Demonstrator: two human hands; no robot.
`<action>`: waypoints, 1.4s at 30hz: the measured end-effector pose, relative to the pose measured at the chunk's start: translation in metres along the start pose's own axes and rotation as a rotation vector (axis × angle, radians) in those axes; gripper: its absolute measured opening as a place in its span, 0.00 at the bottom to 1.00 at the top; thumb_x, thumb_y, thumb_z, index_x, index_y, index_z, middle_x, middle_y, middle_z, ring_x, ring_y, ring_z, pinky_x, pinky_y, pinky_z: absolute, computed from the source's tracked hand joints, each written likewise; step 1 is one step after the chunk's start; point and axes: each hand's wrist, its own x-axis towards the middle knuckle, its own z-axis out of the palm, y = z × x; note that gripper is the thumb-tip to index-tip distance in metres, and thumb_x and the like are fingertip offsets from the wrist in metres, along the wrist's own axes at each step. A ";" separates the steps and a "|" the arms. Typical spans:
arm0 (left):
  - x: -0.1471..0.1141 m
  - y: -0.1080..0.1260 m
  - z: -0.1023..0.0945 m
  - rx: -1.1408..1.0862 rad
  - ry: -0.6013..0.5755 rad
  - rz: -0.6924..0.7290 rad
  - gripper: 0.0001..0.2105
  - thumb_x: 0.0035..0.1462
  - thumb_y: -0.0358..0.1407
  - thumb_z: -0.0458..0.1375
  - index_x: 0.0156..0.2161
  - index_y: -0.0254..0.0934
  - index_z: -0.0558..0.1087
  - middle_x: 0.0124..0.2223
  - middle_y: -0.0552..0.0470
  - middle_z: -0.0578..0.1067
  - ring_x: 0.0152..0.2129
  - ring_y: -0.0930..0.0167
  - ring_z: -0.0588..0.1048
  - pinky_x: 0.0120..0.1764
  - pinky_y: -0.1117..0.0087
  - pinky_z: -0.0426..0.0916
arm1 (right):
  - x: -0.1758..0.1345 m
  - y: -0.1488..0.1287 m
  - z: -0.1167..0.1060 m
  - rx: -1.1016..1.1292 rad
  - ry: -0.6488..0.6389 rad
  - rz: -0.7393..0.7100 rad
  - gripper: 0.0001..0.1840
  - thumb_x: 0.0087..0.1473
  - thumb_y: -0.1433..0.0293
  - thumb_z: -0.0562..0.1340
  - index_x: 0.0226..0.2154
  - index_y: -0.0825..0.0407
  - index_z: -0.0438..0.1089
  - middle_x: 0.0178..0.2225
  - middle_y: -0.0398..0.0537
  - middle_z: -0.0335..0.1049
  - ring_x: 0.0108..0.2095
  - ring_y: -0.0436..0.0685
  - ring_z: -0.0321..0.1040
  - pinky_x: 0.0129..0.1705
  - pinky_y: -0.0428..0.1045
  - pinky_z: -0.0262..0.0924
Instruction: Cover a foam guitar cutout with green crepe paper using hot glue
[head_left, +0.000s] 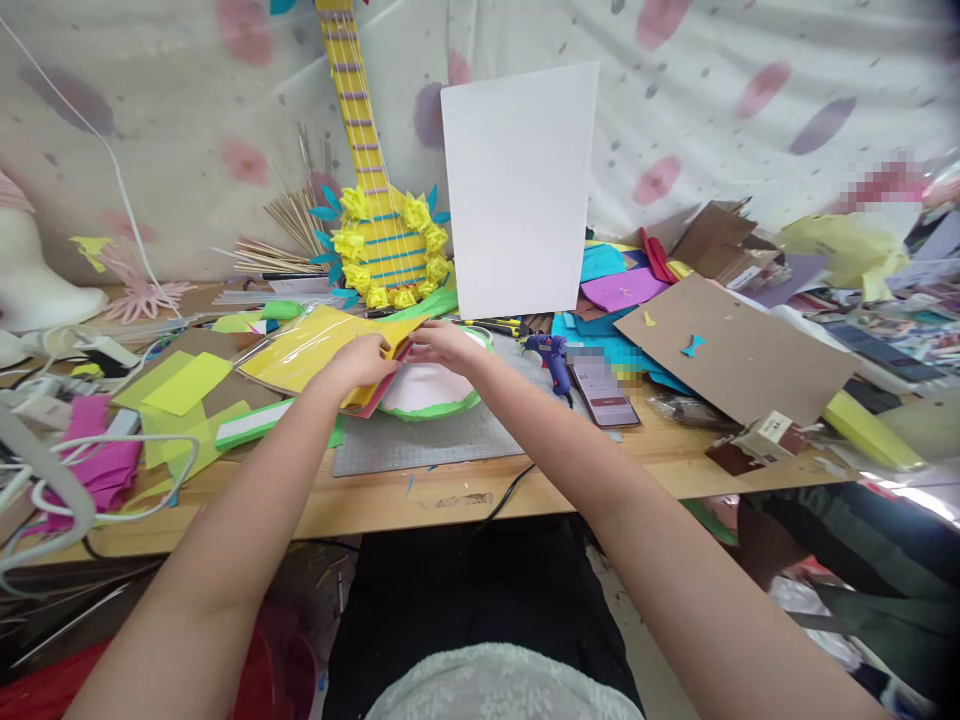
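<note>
My left hand [362,360] is closed on a stack of coloured craft sheets [300,350], bright yellow on top, in a clear wrapper at the left. Pink and red sheet edges [375,392] show below that hand. My right hand [444,346] is at the stack's right edge with its fingers bent against the sheets; the fingertips are partly hidden. Beneath both hands, a white round piece with a green rim [431,390] lies on a grey cutting mat [420,440]. Right of the mat are a blue glue gun [551,360] and a phone [602,388].
A yellow paper guitar [386,250] with flowers and a white board [521,190] stand at the back. Brown cardboard [742,345] lies right. White cables [112,450] and magenta paper [94,460] crowd the left. Another person's arm [772,530] shows at lower right.
</note>
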 end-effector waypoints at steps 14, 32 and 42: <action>0.008 -0.034 -0.010 -0.572 -0.075 -0.029 0.15 0.37 0.45 0.66 0.31 0.40 0.76 0.38 0.52 0.77 0.45 0.61 0.72 0.47 0.67 0.64 | 0.013 0.028 -0.013 -0.682 0.242 -0.261 0.02 0.51 0.72 0.57 0.29 0.51 0.66 0.29 0.44 0.70 0.28 0.51 0.66 0.34 0.47 0.63; 0.012 -0.037 -0.005 -0.628 -0.096 -0.053 0.18 0.31 0.40 0.70 0.32 0.39 0.74 0.43 0.46 0.78 0.46 0.60 0.72 0.46 0.67 0.63 | 0.011 0.027 -0.014 -0.855 0.097 -0.291 0.06 0.50 0.70 0.60 0.28 0.53 0.73 0.31 0.44 0.74 0.31 0.51 0.67 0.37 0.46 0.58; 0.008 -0.030 -0.004 -0.534 -0.116 -0.035 0.22 0.28 0.41 0.71 0.34 0.40 0.74 0.46 0.46 0.77 0.48 0.57 0.72 0.47 0.66 0.63 | 0.010 0.022 -0.011 -0.882 0.096 -0.277 0.07 0.50 0.70 0.59 0.26 0.54 0.71 0.30 0.45 0.73 0.31 0.51 0.66 0.33 0.45 0.56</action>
